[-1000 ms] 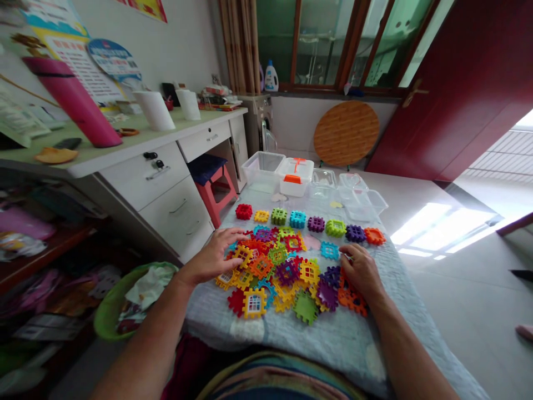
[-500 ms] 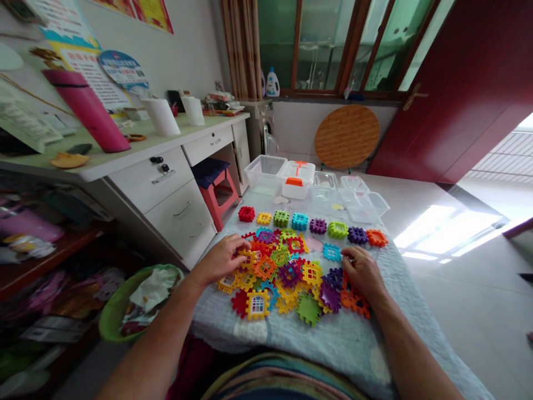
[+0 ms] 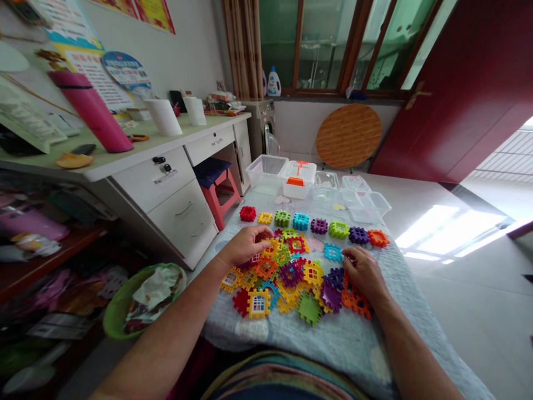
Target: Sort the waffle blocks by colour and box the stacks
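My left hand (image 3: 247, 244) is closed in a pinch on a yellow window-pattern interlocking tile (image 3: 270, 248), above the far-left part of a mixed heap of plastic tiles. At the heap's right side, my right hand (image 3: 365, 270) has curled fingers, with its fingertips at the right edge of a light blue interlocking tile (image 3: 333, 251). Orange tiles (image 3: 355, 300) lie partly under this hand. In the heap are a purple tile (image 3: 331, 296), a green tile (image 3: 309, 309) and a yellow window tile (image 3: 259, 303) near the front.
Behind the heap runs a row of colour-sorted tile stacks, from a red stack (image 3: 247, 213) to an orange stack (image 3: 378, 238). Clear plastic boxes (image 3: 266, 166) and a white-lidded box (image 3: 298, 180) stand at the cloth's far end. A green waste basket (image 3: 112, 316) is at left.
My left hand has moved right and slightly away from me across the heap, carrying the yellow tile. My right hand stays in place beside the light blue tile.
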The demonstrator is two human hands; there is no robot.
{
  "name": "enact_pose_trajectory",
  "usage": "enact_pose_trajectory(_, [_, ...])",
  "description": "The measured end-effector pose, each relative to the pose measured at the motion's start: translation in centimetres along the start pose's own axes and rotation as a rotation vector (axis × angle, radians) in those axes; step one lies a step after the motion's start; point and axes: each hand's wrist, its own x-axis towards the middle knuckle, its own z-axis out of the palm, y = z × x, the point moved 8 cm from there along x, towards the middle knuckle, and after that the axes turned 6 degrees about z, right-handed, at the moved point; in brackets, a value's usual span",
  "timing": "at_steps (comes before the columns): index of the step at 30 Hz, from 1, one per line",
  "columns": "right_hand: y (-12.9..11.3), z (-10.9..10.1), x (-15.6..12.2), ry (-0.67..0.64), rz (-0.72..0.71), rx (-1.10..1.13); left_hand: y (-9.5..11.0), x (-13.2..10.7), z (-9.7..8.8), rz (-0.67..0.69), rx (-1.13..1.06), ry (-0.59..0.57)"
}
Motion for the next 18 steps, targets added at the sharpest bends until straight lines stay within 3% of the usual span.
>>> enact_pose_trajectory(3, [0.1,0.0,0.0,-0.001,-0.001,0.008,1.2,0.7,0.9,0.061,0.138,-0.028])
enact_pose_trajectory(6, [0.2,0.1,0.0,-0.002,-0.003,0.016,2.9,0.0,-0.4,0.132,0.382,0.076])
enact_pose_trajectory(8, [0.3,0.2,0.0,-0.005,-0.002,0.017,3.3,-1.2,-1.0,0.145,0.495,0.080])
enact_pose_trajectory(13, [0.1,0.2,0.0,-0.007,-0.014,0.002,1.9,-3.6,-1.5,0.118,0.696,0.023])
enact_pose_trajectory(18, [0.0,-0.2,-0.1,0.020,-0.032,-0.019,-0.5,-3.1,-1.9,-0.014,0.791,0.040])
